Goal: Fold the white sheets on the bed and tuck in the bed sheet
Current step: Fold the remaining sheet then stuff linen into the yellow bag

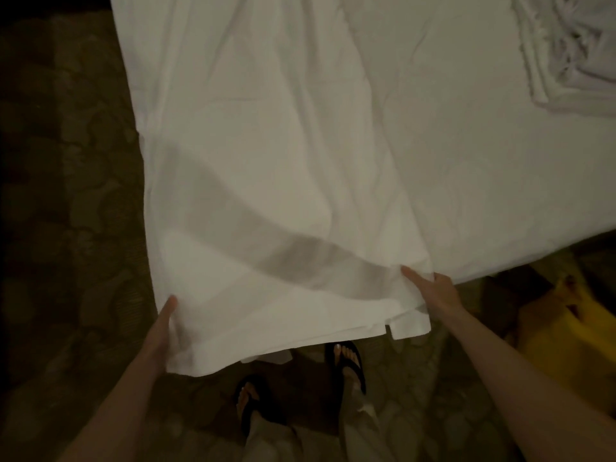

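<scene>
Feet in black flip-flops (346,365) at 6 o'clock, on patterned carpet (66,195).

Left hand (163,323) at 7 o'clock grips the near-left edge of the white sheet (266,181): thumb on top, other fingers hidden under the cloth. Right hand (433,291) at 5 o'clock pinches the near-right edge, index finger lying along the top. Both hands are grasping the sheet.

Sheet's near end looks doubled over, layered edges slightly stepped at the bottom right. It hangs off the bed (500,181) toward the person, the rest running to 12 o'clock.

Stack of folded white linen (573,55) at 2 o'clock, well apart. Something yellow (566,331) on the floor at 4 o'clock, can't identify it.

Risks:
- layers already offset, so next fold likely goes skewed
- uneven pull drags the under-sheet loose
- low hem, feet just beside it: could brush the carpet or get stepped on
</scene>
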The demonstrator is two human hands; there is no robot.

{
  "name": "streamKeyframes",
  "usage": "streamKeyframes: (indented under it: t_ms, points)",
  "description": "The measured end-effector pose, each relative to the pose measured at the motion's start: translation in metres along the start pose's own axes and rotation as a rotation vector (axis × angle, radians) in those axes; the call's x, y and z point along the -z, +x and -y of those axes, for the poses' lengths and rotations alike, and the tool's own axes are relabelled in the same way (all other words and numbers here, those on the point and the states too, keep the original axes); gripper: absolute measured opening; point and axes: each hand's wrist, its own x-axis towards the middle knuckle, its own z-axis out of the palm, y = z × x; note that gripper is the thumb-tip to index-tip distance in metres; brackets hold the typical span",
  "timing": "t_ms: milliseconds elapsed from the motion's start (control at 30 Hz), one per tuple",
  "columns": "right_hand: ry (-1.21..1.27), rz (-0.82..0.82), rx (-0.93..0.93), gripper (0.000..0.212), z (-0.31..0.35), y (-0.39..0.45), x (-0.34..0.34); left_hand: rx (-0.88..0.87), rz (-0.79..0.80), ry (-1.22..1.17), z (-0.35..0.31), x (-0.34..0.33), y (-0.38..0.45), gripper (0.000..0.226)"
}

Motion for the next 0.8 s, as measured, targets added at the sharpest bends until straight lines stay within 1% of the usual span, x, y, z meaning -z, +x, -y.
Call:
streamKeyframes:
  t_ms: [100,133,167,200,233,267,300,400,467,533,567,600,700,767,800]
  points:
    - [0.126,0.054,-0.024,0.047,0.002,-0.001,0.001,-0.024,-0.134,0.128,0.000,0.018,0.000,0.051]
    - [0.149,0.077,-0.029,0.048,0.004,-0.002,0.003,-0.017,-0.175,0.153,-0.004,0.024,-0.005,0.049]
    - [0.149,0.101,-0.023,0.051,0.006,0.000,0.006,-0.023,-0.204,0.151,-0.006,0.031,-0.008,0.055]
    - [0.135,0.126,-0.021,0.055,0.010,-0.001,0.008,-0.007,-0.213,0.140,-0.009,0.035,-0.015,0.065]
    - [0.111,0.149,-0.006,0.059,0.015,0.001,0.010,-0.016,-0.198,0.129,-0.014,0.038,-0.022,0.073]
    - [0.084,0.170,0.013,0.062,0.023,0.002,0.010,-0.030,-0.183,0.130,-0.018,0.041,-0.028,0.074]
    - [0.069,0.188,0.041,0.065,0.032,0.002,0.011,-0.069,-0.186,0.144,-0.023,0.042,-0.035,0.071]
    - [0.078,0.202,0.078,0.074,0.058,0.005,0.005,-0.129,-0.121,0.192,-0.033,0.040,-0.054,0.065]
    - [0.103,0.258,0.084,0.072,0.071,0.003,-0.002,-0.135,-0.072,0.223,-0.039,0.035,-0.070,0.067]
    - [0.107,0.341,0.072,0.075,0.077,0.003,-0.009,-0.146,-0.070,0.219,-0.042,0.029,-0.081,0.069]
    - [0.092,0.359,0.074,0.076,0.079,0.002,-0.010,-0.149,-0.066,0.210,-0.043,0.025,-0.088,0.068]
    - [0.071,0.356,0.082,0.073,0.082,0.002,-0.007,-0.155,-0.050,0.194,-0.043,0.022,-0.094,0.068]
    - [0.025,0.317,0.125,0.059,0.098,0.000,0.028,-0.206,-0.070,0.178,-0.047,0.008,-0.119,0.069]
    - [-0.009,0.283,0.157,0.056,0.113,0.001,0.066,-0.224,-0.070,0.145,-0.051,-0.001,-0.140,0.065]
    - [-0.042,0.269,0.172,0.057,0.122,0.002,0.085,-0.246,-0.044,0.143,-0.052,-0.006,-0.149,0.063]
